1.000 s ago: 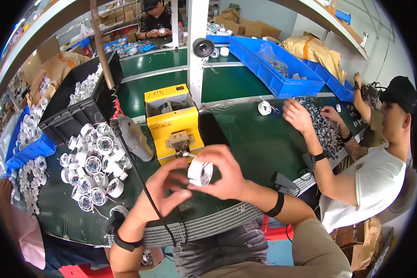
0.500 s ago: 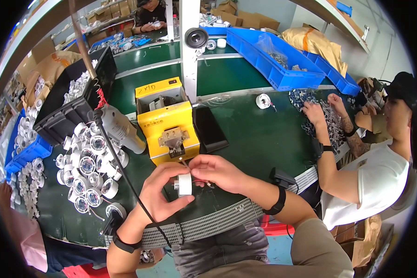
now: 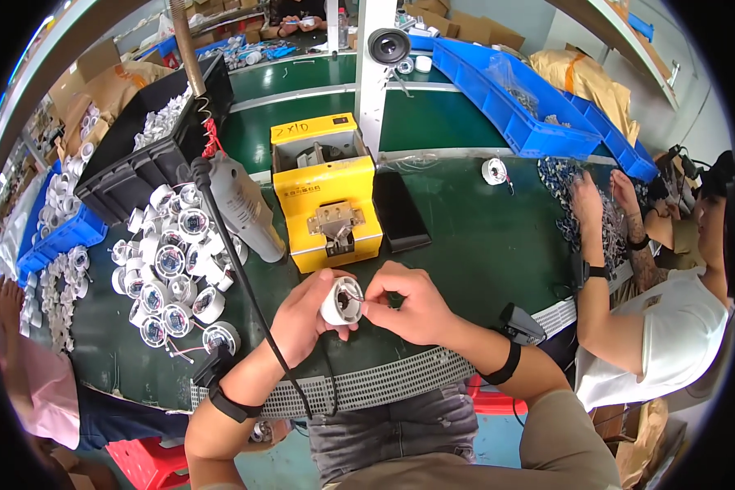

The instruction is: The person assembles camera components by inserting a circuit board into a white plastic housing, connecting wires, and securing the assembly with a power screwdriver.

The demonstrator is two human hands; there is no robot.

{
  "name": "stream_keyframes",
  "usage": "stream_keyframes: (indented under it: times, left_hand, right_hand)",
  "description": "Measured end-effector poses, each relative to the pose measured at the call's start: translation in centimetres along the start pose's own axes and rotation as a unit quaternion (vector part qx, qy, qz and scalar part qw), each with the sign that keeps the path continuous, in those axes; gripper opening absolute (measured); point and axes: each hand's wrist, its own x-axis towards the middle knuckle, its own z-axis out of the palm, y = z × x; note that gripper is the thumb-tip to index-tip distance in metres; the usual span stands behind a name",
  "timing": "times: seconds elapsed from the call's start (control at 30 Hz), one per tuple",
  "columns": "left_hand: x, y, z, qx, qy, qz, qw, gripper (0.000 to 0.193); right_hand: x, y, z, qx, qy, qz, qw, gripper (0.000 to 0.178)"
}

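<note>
My left hand [image 3: 298, 322] is closed around a round white plastic housing [image 3: 330, 310], holding it just in front of the yellow machine. The housing's open side is turned towards me and to the right, and dark parts and thin wires show inside. My right hand [image 3: 416, 304] is closed in a pinch at the housing's right rim, on what looks like a thin wire [image 3: 358, 297]. Its fingertips partly cover the wire. Left of my hands, a pile of similar white housings [image 3: 170, 261] with round circuit boards inside lies on the green table.
A yellow bench machine [image 3: 322, 188] stands straight ahead, with a black flat slab [image 3: 401, 212] at its right. A grey bottle [image 3: 245, 208] and a hanging black cable [image 3: 237, 282] are at its left. A co-worker's hands [image 3: 588, 204] sort small parts on the right.
The housing has turned from side-on to showing its open face. My right fingers have moved from near the machine's front to the housing's rim. The whole view has shifted slightly.
</note>
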Motion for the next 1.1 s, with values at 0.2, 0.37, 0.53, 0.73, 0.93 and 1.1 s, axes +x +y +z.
stream_keyframes:
  times: [0.2,0.37,0.53,0.73,0.93,1.1]
  left_hand:
    - [0.0,-0.2,0.8,0.004,0.011,0.024,1.0,0.043]
    - [0.1,-0.4,0.4,0.048,-0.003,0.014,0.999,0.045]
    - [0.2,-0.6,1.0,0.019,-0.006,0.051,0.998,0.046]
    - [-0.4,-0.4,1.3,0.06,0.018,0.108,0.992,0.039]
    - [-0.6,-1.4,1.4,0.065,0.058,0.088,0.992,0.037]
    - [-1.1,-2.6,2.9,-0.03,0.079,0.091,0.992,0.037]
  right_hand:
    - [0.1,-0.3,0.0,-0.102,0.009,-0.073,0.992,0.015]
    - [-0.2,-0.7,0.2,-0.075,0.01,-0.012,0.997,0.014]
    - [0.0,0.3,-0.5,0.112,-0.024,0.067,0.991,0.011]
    - [0.1,0.4,-0.3,0.094,-0.003,0.08,0.992,0.01]
    - [0.3,0.5,-0.7,0.0,0.011,-0.055,0.998,0.009]
    - [0.1,-0.8,-0.3,0.017,-0.001,0.031,0.999,0.008]
